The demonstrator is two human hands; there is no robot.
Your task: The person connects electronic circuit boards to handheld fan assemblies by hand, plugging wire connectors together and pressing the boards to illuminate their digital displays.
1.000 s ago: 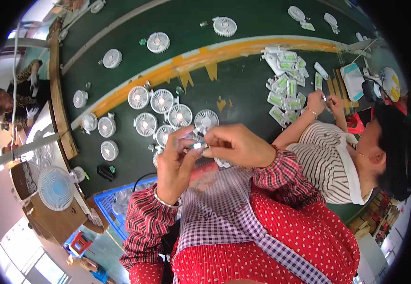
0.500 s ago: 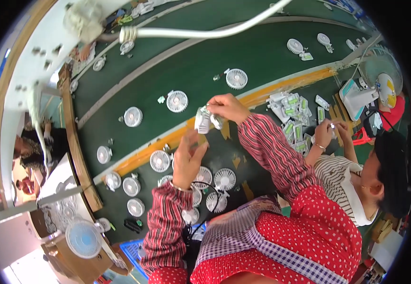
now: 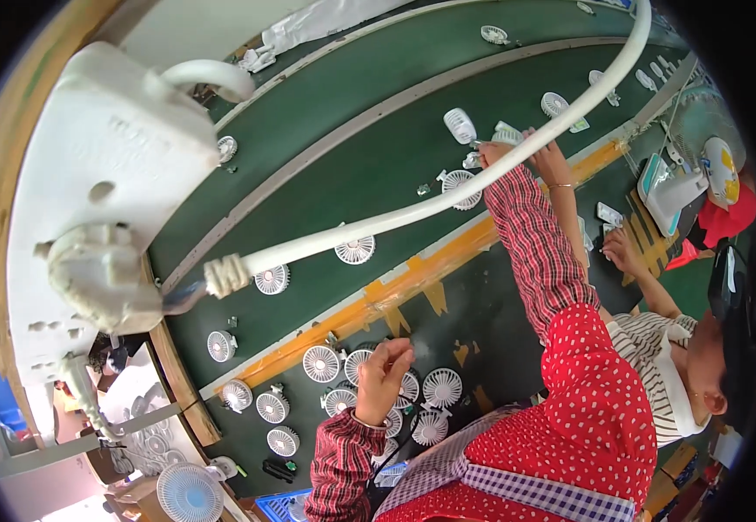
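Note:
My right hand [image 3: 493, 154] reaches far out over the green conveyor belt, partly covered by a white cable. Its fingertips are closed at a white plastic fan part [image 3: 460, 127], and a small white piece [image 3: 472, 160] lies just below them. A round white fan head [image 3: 460, 187] sits on the belt close under my wrist. My left hand [image 3: 383, 376] hovers above a cluster of small white fans, such as one fan [image 3: 321, 364] beside it. Its fingers are curled toward the thumb; whatever they may hold is hidden.
A thick white cable [image 3: 352, 228] crosses the view from a power strip [image 3: 117, 130] at upper left. A co-worker's hand [image 3: 549, 157] reaches onto the belt near mine, beside a pale green-white part [image 3: 507, 132]. More fans [image 3: 355, 250] lie along the belt [image 3: 308, 191]. A blue crate [image 3: 282, 506] stands below.
My right hand has moved away from the left, out onto the belt with a white part. My left hand's fingers have curled in over the fans. The co-worker's hand has come onto the belt.

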